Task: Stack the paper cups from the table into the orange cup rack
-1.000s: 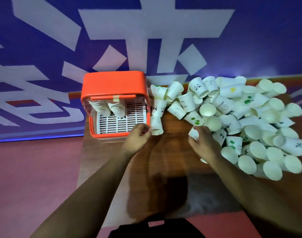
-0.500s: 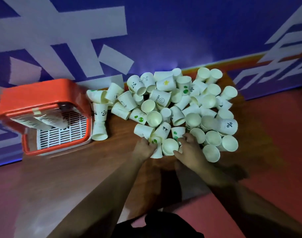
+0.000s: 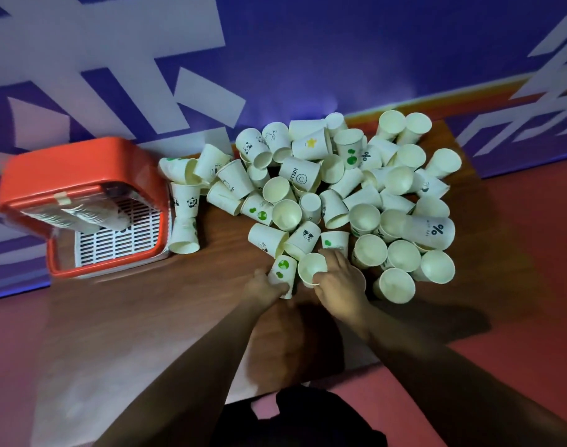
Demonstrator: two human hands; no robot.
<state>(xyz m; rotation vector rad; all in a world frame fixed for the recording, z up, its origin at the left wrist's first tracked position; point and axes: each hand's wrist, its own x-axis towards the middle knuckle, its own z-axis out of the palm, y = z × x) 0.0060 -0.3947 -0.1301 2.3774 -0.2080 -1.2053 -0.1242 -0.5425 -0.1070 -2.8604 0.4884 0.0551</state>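
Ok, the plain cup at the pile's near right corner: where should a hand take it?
Pinch the plain cup by its rim, thumb inside, from the near side: its open mouth tilts toward the camera and bare table lies there.

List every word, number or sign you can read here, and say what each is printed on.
"HELLO" and a smiley: on the smiley cup, mid-heap.
"%": on the large lying cup at right; small print beside it unreadable.
"%": on the rear cup.
Big white characters on the wall: cut off, unreadable.
Other cups' print: too blurred.
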